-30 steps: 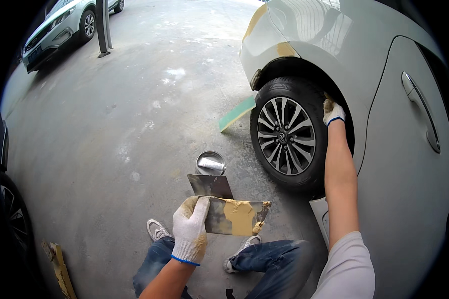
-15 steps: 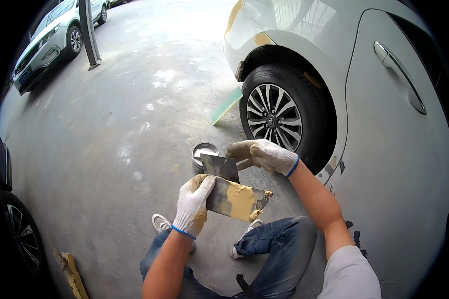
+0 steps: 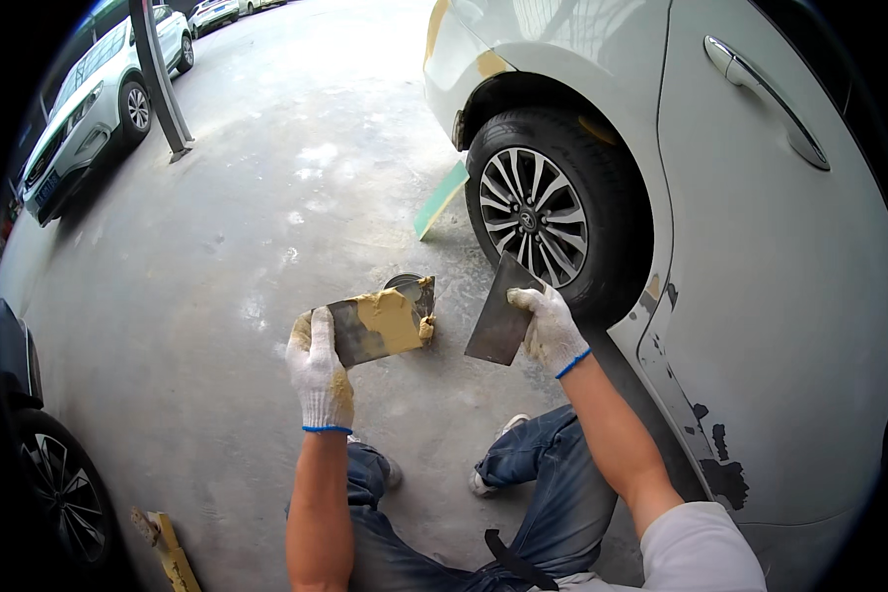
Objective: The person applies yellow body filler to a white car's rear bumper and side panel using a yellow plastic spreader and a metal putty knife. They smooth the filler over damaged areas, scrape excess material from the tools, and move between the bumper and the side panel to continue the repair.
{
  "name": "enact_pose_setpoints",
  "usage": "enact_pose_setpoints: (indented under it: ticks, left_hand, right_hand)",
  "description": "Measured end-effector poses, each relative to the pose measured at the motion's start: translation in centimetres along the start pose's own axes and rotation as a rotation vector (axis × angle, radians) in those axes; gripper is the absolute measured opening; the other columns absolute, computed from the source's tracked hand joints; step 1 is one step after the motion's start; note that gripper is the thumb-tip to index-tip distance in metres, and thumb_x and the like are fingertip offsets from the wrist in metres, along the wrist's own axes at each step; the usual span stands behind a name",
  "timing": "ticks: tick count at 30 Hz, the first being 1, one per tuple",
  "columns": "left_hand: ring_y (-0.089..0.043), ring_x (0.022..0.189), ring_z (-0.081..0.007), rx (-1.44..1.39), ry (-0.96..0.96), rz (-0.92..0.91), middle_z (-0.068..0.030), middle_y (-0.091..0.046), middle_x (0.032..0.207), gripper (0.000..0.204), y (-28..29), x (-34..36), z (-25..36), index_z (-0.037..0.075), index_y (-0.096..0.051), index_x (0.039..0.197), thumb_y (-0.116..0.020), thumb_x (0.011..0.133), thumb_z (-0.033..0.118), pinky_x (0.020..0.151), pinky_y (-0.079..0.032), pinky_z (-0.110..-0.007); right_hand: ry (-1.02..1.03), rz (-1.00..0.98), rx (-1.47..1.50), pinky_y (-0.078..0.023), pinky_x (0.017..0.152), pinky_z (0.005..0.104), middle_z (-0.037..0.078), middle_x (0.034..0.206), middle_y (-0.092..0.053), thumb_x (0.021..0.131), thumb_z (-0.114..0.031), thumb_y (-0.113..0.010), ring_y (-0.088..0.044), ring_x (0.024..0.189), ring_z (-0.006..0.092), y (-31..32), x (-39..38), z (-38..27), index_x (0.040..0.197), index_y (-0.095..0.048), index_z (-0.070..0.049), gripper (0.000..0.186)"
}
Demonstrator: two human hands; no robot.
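My left hand [image 3: 321, 375], in a white knit glove stained with filler, pinches one end of a flat metal putty spreader [image 3: 350, 340]. Yellow body filler [image 3: 393, 318] coats much of its face, with a lump at the far right edge. In my right hand [image 3: 553, 333], gloved the same way, is a second metal spreader [image 3: 495, 321], dark and mostly bare, held tilted. The two spreaders are apart. Partly hidden behind the left one is a round tin [image 3: 405, 280] on the floor.
On my right stands a white car [image 3: 779, 296] with chipped dark patches [image 3: 726, 481] low on its body, and its wheel [image 3: 535, 217] ahead. A green and yellow board [image 3: 441, 202] leans by the tyre. Another car's wheel [image 3: 64, 483] and a yellow-stained block [image 3: 173, 557] are at left.
My right hand, earlier empty beside the bare spreader, now grips it and has moved it right, away from the coated one. My left hand has shifted left and up with its spreader.
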State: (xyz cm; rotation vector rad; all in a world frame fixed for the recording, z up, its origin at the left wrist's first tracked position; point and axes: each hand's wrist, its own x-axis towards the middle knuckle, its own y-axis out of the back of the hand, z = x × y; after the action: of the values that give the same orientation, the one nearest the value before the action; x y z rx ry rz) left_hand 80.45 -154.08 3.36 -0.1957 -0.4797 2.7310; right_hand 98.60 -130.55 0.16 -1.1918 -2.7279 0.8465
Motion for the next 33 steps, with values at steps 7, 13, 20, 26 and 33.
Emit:
enact_pose_setpoints:
  ticks: [7, 13, 20, 26, 33]
  left_hand:
    - [-0.062, 0.073, -0.009, 0.249, -0.068, -0.139, -0.0039, -0.066, 0.088, 0.021, -0.2, -0.8, -0.4, 0.0, -0.063, 0.1, -0.054, 0.103, 0.019, 0.067, -0.053, -0.025]
    - [-0.059, 0.076, -0.0082, 0.394, -0.13, -0.101, -0.0027, -0.065, 0.087, 0.022, -1.1, -1.2, -0.8, 0.0, -0.063, 0.099, -0.053, 0.103, 0.019, 0.07, -0.051, -0.025]
    - [-0.059, 0.075, -0.0084, 0.313, -0.095, -0.121, -0.0022, -0.065, 0.087, 0.023, -2.5, -2.0, -1.3, 0.001, -0.064, 0.097, -0.054, 0.103, 0.02, 0.07, -0.051, -0.026]
    - [-0.061, 0.076, -0.0086, 0.409, -0.126, -0.111, -0.0033, -0.066, 0.088, 0.021, -1.8, -1.9, -1.5, 0.0, -0.064, 0.099, -0.055, 0.103, 0.018, 0.07, -0.052, -0.025]
    - [-0.062, 0.075, -0.0095, 0.311, -0.132, -0.061, -0.0039, -0.067, 0.09, 0.021, -1.3, -2.1, -2.8, 0.0, -0.063, 0.101, -0.055, 0.103, 0.02, 0.069, -0.054, -0.026]
  right_hand:
    - [0.149, -0.122, -0.399, -0.052, 0.073, 0.0221, 0.004, 0.094, -0.071, 0.095, -0.011, -0.067, -0.063, 0.083, 0.0056, -4.8, -2.5, -1.7, 0.108, -0.067, 0.002, 0.018]
    - [0.152, -0.012, -0.391, -0.052, 0.072, 0.0231, 0.004, 0.094, -0.071, 0.094, -0.009, -0.067, -0.063, 0.081, 0.0061, -4.2, -2.4, -2.0, 0.104, -0.067, 0.002, 0.014]
    - [0.139, -0.004, -0.516, -0.051, 0.071, 0.0227, 0.003, 0.092, -0.071, 0.094, -0.011, -0.068, -0.062, 0.08, 0.0056, -3.0, -2.2, -0.4, 0.102, -0.069, 0.0, 0.013]
    - [0.125, 0.022, -0.39, -0.052, 0.067, 0.0258, 0.003, 0.087, -0.072, 0.093, -0.016, -0.069, -0.063, 0.075, 0.007, -3.1, -2.6, -0.8, 0.101, -0.07, 0.001, 0.019]
    - [0.032, 0.055, -0.412, -0.053, 0.066, 0.0275, 0.005, 0.087, -0.073, 0.094, -0.018, -0.067, -0.065, 0.074, 0.008, -4.2, -3.1, 1.1, 0.101, -0.07, 0.0, 0.02]
